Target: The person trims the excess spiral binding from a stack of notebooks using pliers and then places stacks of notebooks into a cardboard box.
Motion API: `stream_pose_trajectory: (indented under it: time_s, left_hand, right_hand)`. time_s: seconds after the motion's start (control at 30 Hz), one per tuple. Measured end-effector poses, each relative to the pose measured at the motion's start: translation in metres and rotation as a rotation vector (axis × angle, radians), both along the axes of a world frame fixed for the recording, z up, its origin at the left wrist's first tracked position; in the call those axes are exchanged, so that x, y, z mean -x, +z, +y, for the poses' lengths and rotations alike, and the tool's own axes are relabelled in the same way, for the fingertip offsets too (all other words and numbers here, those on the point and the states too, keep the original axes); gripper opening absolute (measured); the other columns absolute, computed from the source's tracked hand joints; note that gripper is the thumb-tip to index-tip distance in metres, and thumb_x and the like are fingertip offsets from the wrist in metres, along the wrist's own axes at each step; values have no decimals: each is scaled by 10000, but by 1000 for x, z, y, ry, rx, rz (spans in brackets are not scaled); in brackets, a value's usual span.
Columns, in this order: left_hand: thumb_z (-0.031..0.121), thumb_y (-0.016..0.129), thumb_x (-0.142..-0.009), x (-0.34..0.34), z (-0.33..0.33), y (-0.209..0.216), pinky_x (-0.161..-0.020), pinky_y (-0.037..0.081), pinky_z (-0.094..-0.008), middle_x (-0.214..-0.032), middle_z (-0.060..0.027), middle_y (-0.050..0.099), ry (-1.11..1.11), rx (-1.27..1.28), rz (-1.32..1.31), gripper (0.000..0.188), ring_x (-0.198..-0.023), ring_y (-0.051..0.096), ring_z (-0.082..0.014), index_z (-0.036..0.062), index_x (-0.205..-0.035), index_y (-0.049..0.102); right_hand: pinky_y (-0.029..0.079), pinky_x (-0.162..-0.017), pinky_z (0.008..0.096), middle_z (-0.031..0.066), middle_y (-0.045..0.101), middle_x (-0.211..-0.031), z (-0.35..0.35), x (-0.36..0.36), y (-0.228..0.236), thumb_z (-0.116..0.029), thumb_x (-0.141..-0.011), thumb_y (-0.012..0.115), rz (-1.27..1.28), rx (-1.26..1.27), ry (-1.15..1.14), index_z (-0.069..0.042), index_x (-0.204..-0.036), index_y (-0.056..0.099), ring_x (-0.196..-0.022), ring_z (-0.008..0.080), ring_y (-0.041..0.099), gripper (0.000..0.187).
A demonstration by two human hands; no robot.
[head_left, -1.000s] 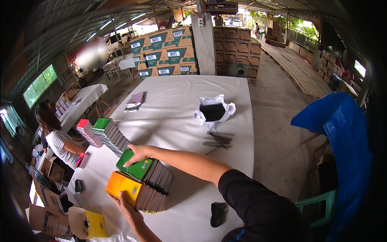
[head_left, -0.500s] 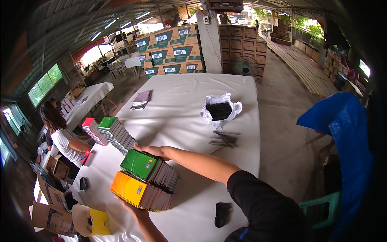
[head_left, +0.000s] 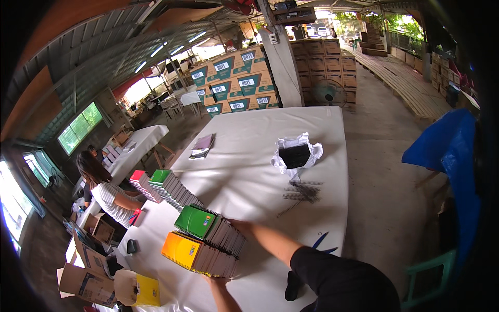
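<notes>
Two rows of spiral notebooks lie side by side on the white-covered table, one with a green front cover [head_left: 195,221] and one with an orange-yellow cover [head_left: 180,250]. My left hand [head_left: 217,281] presses the near side of the yellow row, its fingers partly tucked under the edge. Against the far side of the green row is my right hand [head_left: 240,225], fingers mostly hidden behind the books. Both hands clasp the rows between them. Beyond stand another row of green notebooks [head_left: 160,177] and a row of red ones [head_left: 138,176].
A white wrapper [head_left: 318,151] holds black binding coils, with loose coils [head_left: 304,190] beside it. Scissors with blue handles [head_left: 323,244] lie near my right arm. Open cartons [head_left: 86,285] stand at the lower left. A person in a striped top [head_left: 112,202] works at the left.
Both hands have slid along the sides of the notebook rows, away from the front covers. The view has shifted, and blue-handled scissors now show by my right arm.
</notes>
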State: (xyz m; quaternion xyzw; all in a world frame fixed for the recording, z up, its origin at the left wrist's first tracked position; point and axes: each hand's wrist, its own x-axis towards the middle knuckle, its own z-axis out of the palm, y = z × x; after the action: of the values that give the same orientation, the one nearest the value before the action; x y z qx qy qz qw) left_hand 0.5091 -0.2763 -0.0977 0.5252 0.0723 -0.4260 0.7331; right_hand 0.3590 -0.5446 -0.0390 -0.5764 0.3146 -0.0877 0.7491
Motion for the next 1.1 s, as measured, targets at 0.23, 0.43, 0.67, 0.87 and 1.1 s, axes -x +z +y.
stream_pose_trajectory:
  time_s: [0.23, 0.43, 0.67, 0.87, 1.1]
  left_hand:
    - [810, 128, -758, 40, 5, 15, -987, -97, -702, -1551, -79, 26, 84, -11, 84, 981, -1420, -30, -315, 161, -1486, 33]
    - [561, 482, -845, 120, 76, 135, -1058, 115, -571, -1523, -49, 190, 363, 128, -391, 747, -1405, 147, -240, 190, -1450, 249]
    - [114, 588, -862, 244, 208, 267, -1016, 339, -374, -1391, -94, 430, 14, 136, -1228, 501, -1264, 425, -229, 52, -1337, 441]
    - [112, 700, -757, 355, 417, 294, -941, 425, -370, -1235, -158, 570, 125, -214, -1465, 492, -1126, 552, -294, 1, -1217, 567]
    - [53, 656, -780, 442, 593, 248, -906, 421, -320, -1034, -132, 636, 1313, -765, -1222, 299, -1006, 593, -241, -20, -1067, 615]
  right_hand:
    - [222, -1011, 593, 42, 517, -1232, -18, 13, -12, -841, -723, 374, -111, -368, -440, -120, -1397, 376, -1217, 229, 402, 987]
    - [357, -770, 346, -42, 565, -965, 46, 75, 62, -514, -860, 495, -581, -284, -925, -215, -1089, 609, -909, 93, 504, 394]
    - [372, -778, 298, -38, 585, -930, 226, 119, 152, -317, -908, 535, -818, -64, -548, -148, -1064, 596, -893, 84, 517, 238]
    - [406, -754, 268, 19, 576, -900, 427, 100, 210, -184, -924, 506, -1007, -77, 117, -56, -1036, 579, -831, 113, 530, 185]
    - [420, -803, 249, 48, 596, -1004, 654, 88, 249, -181, -904, 557, -888, 122, 1152, -23, -1164, 550, -921, 108, 553, 305]
